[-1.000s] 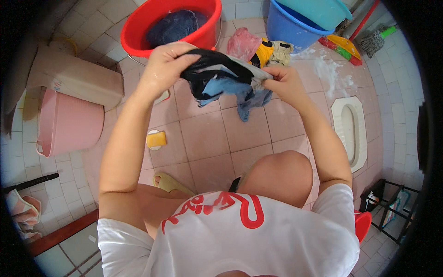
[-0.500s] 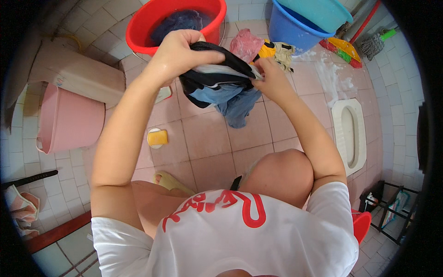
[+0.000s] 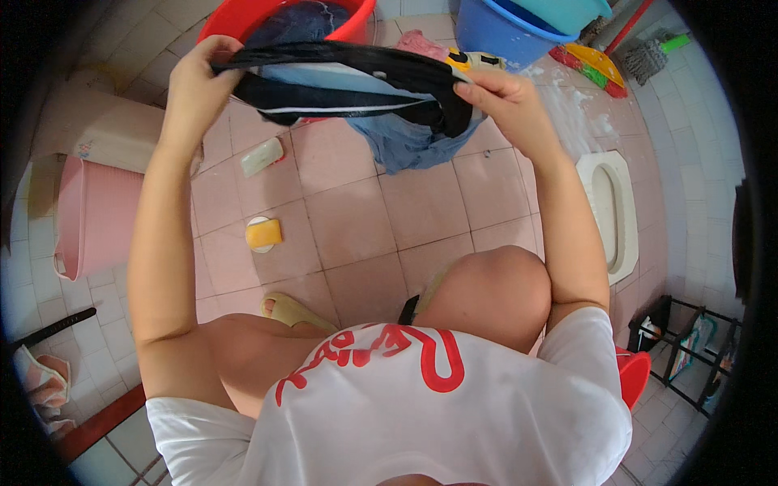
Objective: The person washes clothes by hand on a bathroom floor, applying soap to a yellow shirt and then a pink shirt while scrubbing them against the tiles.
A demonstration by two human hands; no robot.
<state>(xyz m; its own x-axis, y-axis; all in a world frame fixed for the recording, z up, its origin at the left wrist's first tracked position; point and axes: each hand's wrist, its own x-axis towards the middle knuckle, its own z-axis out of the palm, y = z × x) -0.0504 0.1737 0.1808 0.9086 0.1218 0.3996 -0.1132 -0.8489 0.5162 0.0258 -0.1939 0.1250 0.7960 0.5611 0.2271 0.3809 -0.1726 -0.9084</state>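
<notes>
Between my two hands a garment (image 3: pixel 324 57) in black, white and blue is stretched wide, its black edge held up and its blue cloth (image 3: pixel 413 146) hanging below. My left hand (image 3: pixel 198 89) grips the band's left end, closed around the cloth. At the other end my right hand (image 3: pixel 510 101) pinches the edge between thumb and fingers. The garment hangs above the tiled floor, in front of a red bucket (image 3: pixel 223 23) that holds dark cloth (image 3: pixel 300 24). Behind it, a pink cloth (image 3: pixel 421 44) and a yellow and beige cloth (image 3: pixel 486 61) are partly hidden.
Yellow soap (image 3: pixel 263 234) rests on a small white dish; a whitish block-like item (image 3: pixel 262 157) lies beyond it. A blue bucket (image 3: pixel 494 36) stands at the back, near white suds (image 3: pixel 567 113). A squat toilet (image 3: pixel 626 219) is on the right, a pink tub (image 3: pixel 105 219) on the left.
My hands have moved apart, the left one going left and the right one right. The garment, bunched before, is now stretched out between them. The whitish item on the floor has come into fuller view.
</notes>
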